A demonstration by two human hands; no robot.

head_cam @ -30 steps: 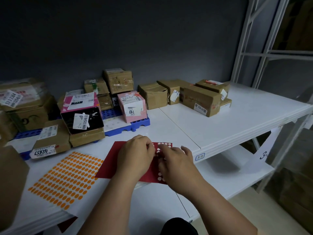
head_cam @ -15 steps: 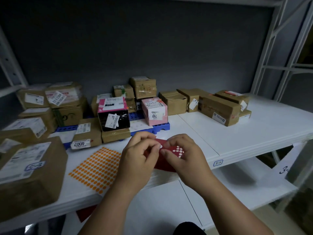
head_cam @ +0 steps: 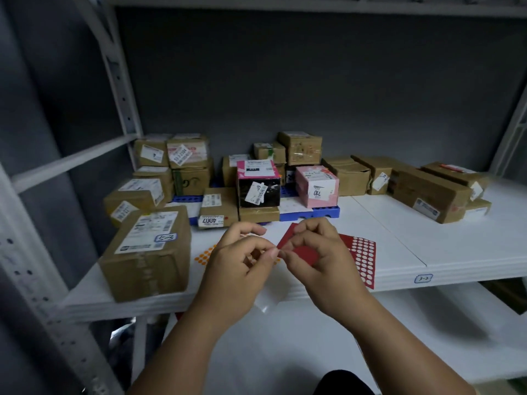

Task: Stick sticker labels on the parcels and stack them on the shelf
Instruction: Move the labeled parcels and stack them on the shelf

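Note:
A red sticker sheet [head_cam: 360, 252], partly stripped to white circles, is held up above the white shelf [head_cam: 456, 252]. My right hand [head_cam: 322, 260] grips its left part with curled fingers. My left hand [head_cam: 242, 263] pinches at the sheet's left edge with thumb and forefinger; whether a sticker is between them I cannot tell. An orange sticker sheet [head_cam: 204, 256] lies on the shelf, mostly hidden behind my left hand. Parcels fill the back of the shelf: a pink-topped black box [head_cam: 258, 185], a pink box marked 110 [head_cam: 316, 186] and several brown cartons.
A large brown carton [head_cam: 148, 252] sits at the shelf's front left. A small carton labelled 4007 [head_cam: 218, 208] stands just behind my left hand. Blue plastic pallet [head_cam: 325, 213] under the middle boxes. White uprights [head_cam: 119, 81] frame the left; a lower shelf [head_cam: 427, 337] lies below.
The sheet has been lifted off the shelf and held up. My head has tilted up and left, bringing the left cartons and uprights into view. Both hands stay together on the sheet.

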